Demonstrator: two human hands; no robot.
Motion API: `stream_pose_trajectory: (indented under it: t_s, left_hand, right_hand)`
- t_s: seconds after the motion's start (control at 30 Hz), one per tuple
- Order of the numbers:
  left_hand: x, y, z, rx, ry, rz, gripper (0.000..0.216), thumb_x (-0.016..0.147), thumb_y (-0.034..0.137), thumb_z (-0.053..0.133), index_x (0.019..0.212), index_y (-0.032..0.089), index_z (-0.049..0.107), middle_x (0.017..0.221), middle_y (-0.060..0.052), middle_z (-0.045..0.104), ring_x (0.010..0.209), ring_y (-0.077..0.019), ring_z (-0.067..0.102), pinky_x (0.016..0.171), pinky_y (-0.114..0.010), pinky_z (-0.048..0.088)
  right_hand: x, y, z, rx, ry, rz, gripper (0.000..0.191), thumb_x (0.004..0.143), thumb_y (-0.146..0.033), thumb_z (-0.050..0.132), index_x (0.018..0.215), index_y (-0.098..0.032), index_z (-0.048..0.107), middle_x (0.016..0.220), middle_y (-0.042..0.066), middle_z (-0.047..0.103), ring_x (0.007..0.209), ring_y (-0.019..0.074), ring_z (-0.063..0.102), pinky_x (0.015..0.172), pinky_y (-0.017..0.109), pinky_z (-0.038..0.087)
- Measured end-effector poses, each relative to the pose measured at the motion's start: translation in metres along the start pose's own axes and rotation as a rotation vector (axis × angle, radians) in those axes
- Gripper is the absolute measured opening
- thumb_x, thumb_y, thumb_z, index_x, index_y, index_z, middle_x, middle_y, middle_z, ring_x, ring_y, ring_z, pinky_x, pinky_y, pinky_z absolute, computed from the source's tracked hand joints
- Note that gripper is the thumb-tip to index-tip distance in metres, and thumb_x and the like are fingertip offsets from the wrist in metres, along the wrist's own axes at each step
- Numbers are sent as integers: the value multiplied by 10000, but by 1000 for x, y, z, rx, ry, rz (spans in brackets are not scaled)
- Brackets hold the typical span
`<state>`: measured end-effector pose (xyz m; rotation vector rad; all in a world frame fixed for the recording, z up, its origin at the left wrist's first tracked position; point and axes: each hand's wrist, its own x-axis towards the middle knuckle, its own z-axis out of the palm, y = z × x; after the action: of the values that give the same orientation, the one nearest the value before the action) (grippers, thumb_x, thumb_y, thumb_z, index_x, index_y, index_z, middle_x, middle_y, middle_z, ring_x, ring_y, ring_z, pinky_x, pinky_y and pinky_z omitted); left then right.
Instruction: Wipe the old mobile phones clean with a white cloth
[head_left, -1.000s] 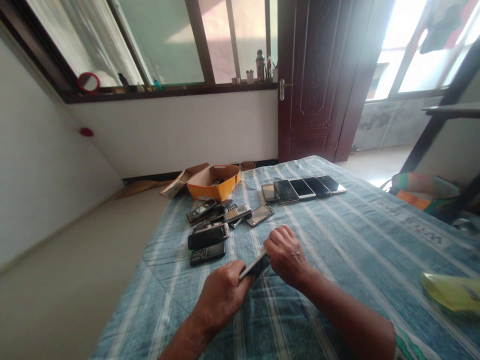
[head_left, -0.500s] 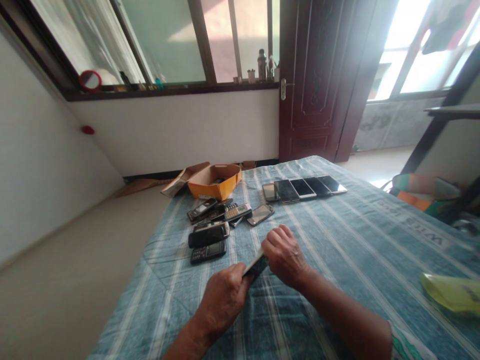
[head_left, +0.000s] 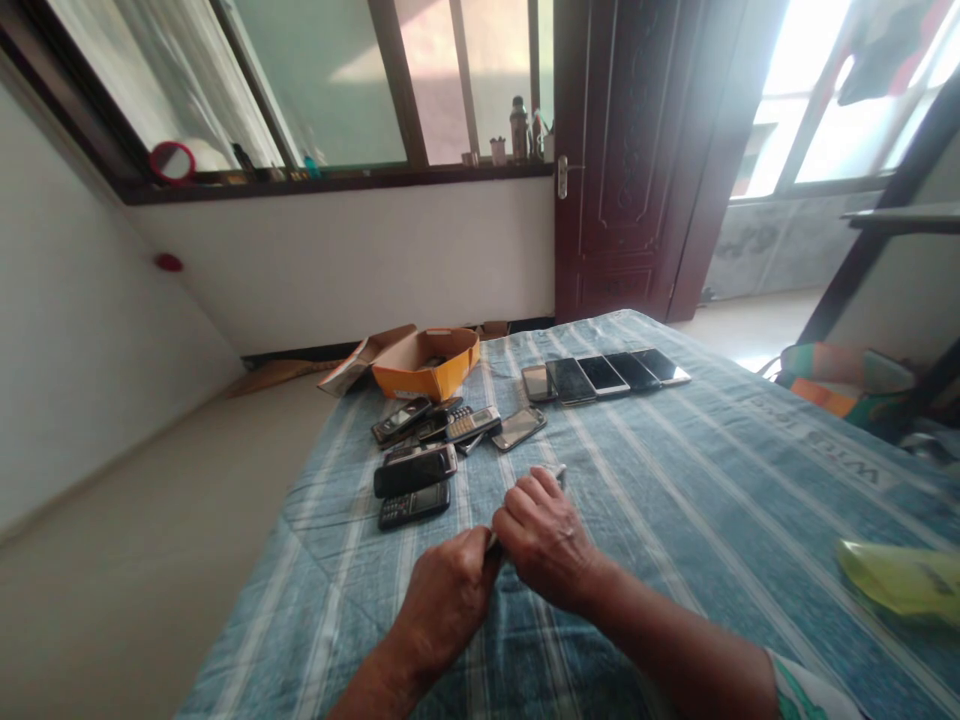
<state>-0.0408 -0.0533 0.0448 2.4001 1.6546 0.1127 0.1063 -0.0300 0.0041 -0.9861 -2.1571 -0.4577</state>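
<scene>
Both my hands grip one slim phone above the striped blue cloth (head_left: 675, 480). My left hand (head_left: 448, 598) is curled round its near end. My right hand (head_left: 541, 535) wraps over its far part and hides most of it; only a pale tip of the phone (head_left: 559, 470) shows past the fingers. Just beyond my hands lies a loose heap of old keypad phones (head_left: 416, 470), with a silver phone (head_left: 519, 428) beside them.
A row of several smartphones (head_left: 604, 374) lies side by side further back. An open orange cardboard box (head_left: 427, 366) sits at the cloth's far left corner. A yellow-green plastic bag (head_left: 900, 580) lies at the right. A dark door and a window sill with small bottles stand behind.
My right hand has slid left and nearer along the phone, covering more of it. The phone now lies flatter between the hands. My left hand has barely moved.
</scene>
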Motion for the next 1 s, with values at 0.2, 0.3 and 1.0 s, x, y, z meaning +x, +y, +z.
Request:
stream_pose_trajectory:
  t_s: [0.2, 0.3, 1.0]
  left_hand:
    - [1, -4, 1, 23, -13, -10, 189, 930, 208, 407, 801, 180, 543, 824, -72, 686, 759, -199, 653, 649, -273, 407]
    - [2, -4, 2, 25, -9, -7, 192, 929, 211, 403, 805, 182, 546, 822, -71, 687, 753, -198, 652, 647, -274, 408]
    - [2, -2, 4, -2, 39, 11, 223, 920, 227, 372, 754, 191, 517, 798, -76, 675, 718, -200, 644, 640, -278, 421]
  right_hand:
    - [-4, 42, 2, -111, 16, 122, 229, 852, -118, 498, 637, -181, 545, 691, 39, 493, 725, 192, 391, 838, 368, 329]
    - [-5, 47, 2, -138, 22, 146, 228, 844, -110, 503, 632, -180, 550, 692, 45, 494, 726, 194, 386, 824, 365, 332]
    - [-3, 22, 1, -95, 11, 94, 236, 865, -136, 488, 643, -181, 554, 707, 47, 490, 752, 202, 392, 861, 393, 342]
